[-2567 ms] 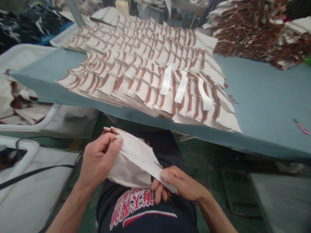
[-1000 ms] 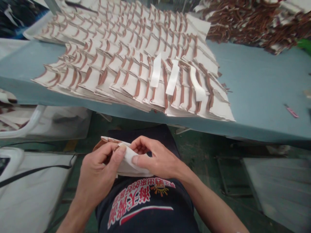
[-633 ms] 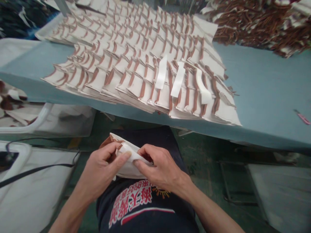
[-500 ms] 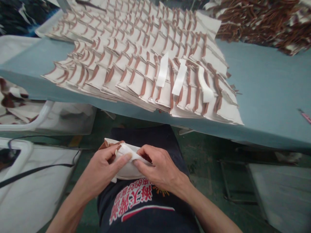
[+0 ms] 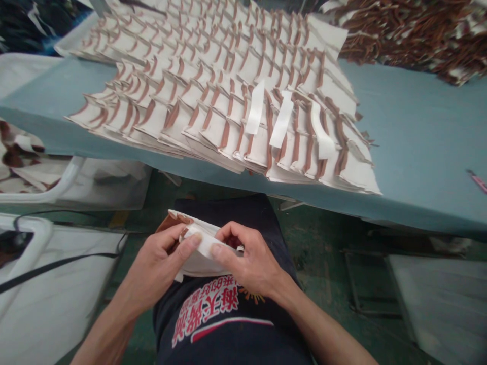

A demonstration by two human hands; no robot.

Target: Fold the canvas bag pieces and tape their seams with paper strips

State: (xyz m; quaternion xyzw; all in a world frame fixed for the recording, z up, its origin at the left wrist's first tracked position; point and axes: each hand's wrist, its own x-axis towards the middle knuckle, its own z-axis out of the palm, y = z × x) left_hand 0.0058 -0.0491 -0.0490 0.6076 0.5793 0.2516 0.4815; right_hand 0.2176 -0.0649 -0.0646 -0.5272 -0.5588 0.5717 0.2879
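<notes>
My left hand (image 5: 158, 263) and my right hand (image 5: 243, 261) meet over my lap, both pinching a small stack of white fabric pieces with brown trim (image 5: 190, 241). Thumb and fingers of each hand press a white strip (image 5: 203, 243) on top of the stack. On the blue table (image 5: 411, 152) ahead, many identical pieces (image 5: 213, 86) lie fanned in overlapping rows. Three loose white strips (image 5: 282, 119) rest on the nearest row.
A heap of brown-trimmed pieces (image 5: 411, 35) fills the table's far right. A pink object (image 5: 478, 181) lies at the right edge. White bins (image 5: 57, 284) with a black cable stand at my left. A grey surface (image 5: 441, 289) sits low right over a green floor.
My right hand came from the stack's lower right end up beside my left hand, and both now pinch the strip at the top. The view has shifted slightly.
</notes>
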